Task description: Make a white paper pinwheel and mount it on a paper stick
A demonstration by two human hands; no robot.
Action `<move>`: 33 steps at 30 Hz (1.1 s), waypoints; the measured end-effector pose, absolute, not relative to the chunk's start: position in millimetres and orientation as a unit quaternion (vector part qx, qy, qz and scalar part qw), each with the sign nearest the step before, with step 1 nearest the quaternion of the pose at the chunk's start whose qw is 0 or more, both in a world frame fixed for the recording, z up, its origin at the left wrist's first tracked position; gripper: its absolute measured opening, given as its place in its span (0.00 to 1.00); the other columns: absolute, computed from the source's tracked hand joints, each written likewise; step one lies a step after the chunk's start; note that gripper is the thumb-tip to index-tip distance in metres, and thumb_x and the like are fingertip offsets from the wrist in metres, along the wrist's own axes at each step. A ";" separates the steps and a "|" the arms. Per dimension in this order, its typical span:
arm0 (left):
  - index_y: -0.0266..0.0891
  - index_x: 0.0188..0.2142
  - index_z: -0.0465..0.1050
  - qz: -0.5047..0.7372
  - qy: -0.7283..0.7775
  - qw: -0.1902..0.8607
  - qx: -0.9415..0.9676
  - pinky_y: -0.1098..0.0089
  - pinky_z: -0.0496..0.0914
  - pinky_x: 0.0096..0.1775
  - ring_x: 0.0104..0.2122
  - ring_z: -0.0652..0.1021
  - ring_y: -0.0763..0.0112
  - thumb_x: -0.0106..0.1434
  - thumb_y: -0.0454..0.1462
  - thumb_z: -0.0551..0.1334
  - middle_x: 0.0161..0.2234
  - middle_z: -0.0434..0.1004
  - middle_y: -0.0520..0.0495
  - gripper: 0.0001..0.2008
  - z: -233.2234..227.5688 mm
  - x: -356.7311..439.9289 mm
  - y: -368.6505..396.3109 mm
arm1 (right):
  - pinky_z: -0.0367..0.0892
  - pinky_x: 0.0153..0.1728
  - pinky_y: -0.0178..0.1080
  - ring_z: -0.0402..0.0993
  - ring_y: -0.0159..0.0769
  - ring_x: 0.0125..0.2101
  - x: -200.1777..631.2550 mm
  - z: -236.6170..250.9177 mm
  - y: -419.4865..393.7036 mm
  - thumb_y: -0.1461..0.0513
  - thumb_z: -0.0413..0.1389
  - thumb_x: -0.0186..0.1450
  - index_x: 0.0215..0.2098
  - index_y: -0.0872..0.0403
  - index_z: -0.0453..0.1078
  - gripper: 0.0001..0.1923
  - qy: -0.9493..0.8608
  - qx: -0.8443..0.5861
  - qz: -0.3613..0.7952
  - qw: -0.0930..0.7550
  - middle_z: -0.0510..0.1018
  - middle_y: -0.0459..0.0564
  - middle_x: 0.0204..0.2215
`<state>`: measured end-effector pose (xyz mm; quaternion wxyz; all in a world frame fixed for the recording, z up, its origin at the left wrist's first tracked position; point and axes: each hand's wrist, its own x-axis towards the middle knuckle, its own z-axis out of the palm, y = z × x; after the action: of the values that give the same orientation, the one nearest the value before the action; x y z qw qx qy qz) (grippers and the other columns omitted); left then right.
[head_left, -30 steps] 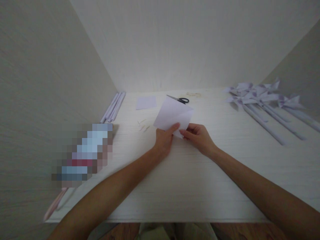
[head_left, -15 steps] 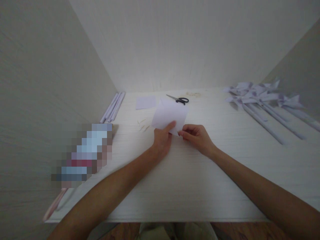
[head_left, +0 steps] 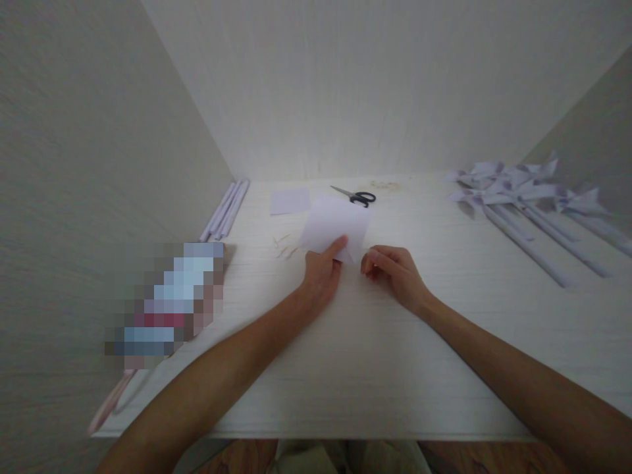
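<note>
My left hand [head_left: 323,270] grips a square white sheet of paper [head_left: 336,220] by its near edge, thumb on top and fingers underneath. The sheet is held up over the white table. Just right of its near corner is my right hand [head_left: 392,273], fingers curled in with the thumb against them and a small gap to the paper. Whether something tiny sits between those fingertips is hidden. Beyond the sheet lie black-handled scissors [head_left: 363,197]. A second paper square [head_left: 289,201] rests flat to the left, with several thin pale strips [head_left: 284,247] nearer to me.
Several paper pinwheels [head_left: 513,187] on rolled paper sticks lie at the right. At the far left are rolled paper tubes [head_left: 226,209], with a blurred-out object [head_left: 172,303] nearer. More thin bits [head_left: 385,185] lie by the back wall [head_left: 320,99]. Walls enclose the table [head_left: 345,382] on three sides.
My right hand has let go of the paper's near corner and shifted slightly right, its fingers now curled. The left hand keeps its hold on the sheet.
</note>
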<state>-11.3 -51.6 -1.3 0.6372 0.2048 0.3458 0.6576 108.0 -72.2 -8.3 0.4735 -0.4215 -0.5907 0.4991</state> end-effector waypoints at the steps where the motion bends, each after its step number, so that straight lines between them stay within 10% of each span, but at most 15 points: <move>1: 0.34 0.28 0.72 0.654 0.344 0.639 0.215 0.70 0.66 0.38 0.31 0.73 0.74 0.42 0.29 0.65 0.29 0.75 0.49 0.10 -1.3 -11.1 -52.7 | 0.54 0.19 0.32 0.59 0.26 0.17 107.6 -9.2 -71.2 0.56 0.47 0.59 0.19 0.57 0.64 0.16 -0.583 -0.431 0.493 0.482 0.64 0.44 0.15; 33: 0.35 0.29 0.71 0.648 0.344 0.637 0.236 0.70 0.65 0.36 0.29 0.72 0.75 0.41 0.30 0.65 0.28 0.74 0.51 0.12 -4.3 -9.1 -54.3 | 0.52 0.18 0.30 0.58 0.25 0.16 101.8 -3.3 -71.5 0.60 0.51 0.56 0.22 0.56 0.64 0.08 -0.653 -0.466 0.423 0.421 0.63 0.41 0.14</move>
<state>-9.1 -54.3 -4.3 0.6373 0.2356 0.3438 0.6481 101.8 -71.5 -3.3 0.4212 -0.4658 -0.6532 0.4231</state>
